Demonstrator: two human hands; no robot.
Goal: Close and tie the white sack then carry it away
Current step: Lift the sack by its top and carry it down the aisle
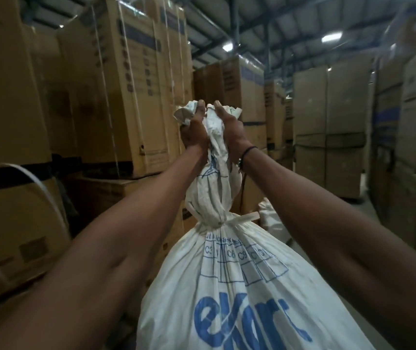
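I see both arms stretched forward and up, each grip clamped on the gathered top of the white sack (229,286). Left hand (193,131) has its fingers curled tight round the bunched fabric on the left side of the neck, crumpled sack mouth sticking out above the knuckles. Right hand (229,127) grips the same bunch just beside it, fingers wrapped round, the two hands nearly touching. Right wrist carries a thin dark band (248,150).

Sack sits centre frame, hanging below the hands and filling the lower middle (blue printed lettering and a grid of boxes on its face). Neck is already cinched by a white tie (237,219), knotted below the hands, with a short tail pointing right. Whether the bottom of the sack rests on the floor I cannot tell, it runs out of view.

Around: tall stacked cardboard boxes (131,84) on the left, more stacks (328,127) on the right, a loose white strap (37,188) curling off a left-hand box, ceiling lights (331,37) overhead
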